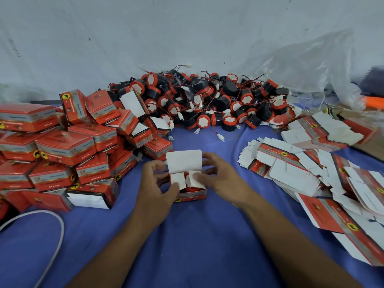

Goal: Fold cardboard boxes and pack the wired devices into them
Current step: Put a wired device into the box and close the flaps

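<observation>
A small red carton (190, 196) sits at the centre of the blue cloth (197, 242), its white lid flap standing upright at its 12 o'clock side. The left hand (158, 183) grips the carton from 9 o'clock, thumb on the left side flap. The right hand (220, 177) grips it from 3 o'clock, thumb pressing the right side flap. A wired device (190, 189) shows red inside, beneath the flaps. A heap of wired devices (207, 100) lies at 12 o'clock, folded cartons (62, 146) are piled at 9 o'clock, and flat carton blanks (311, 173) are spread at 3 o'clock. A white cable (59, 225) curves at 8 o'clock.
</observation>
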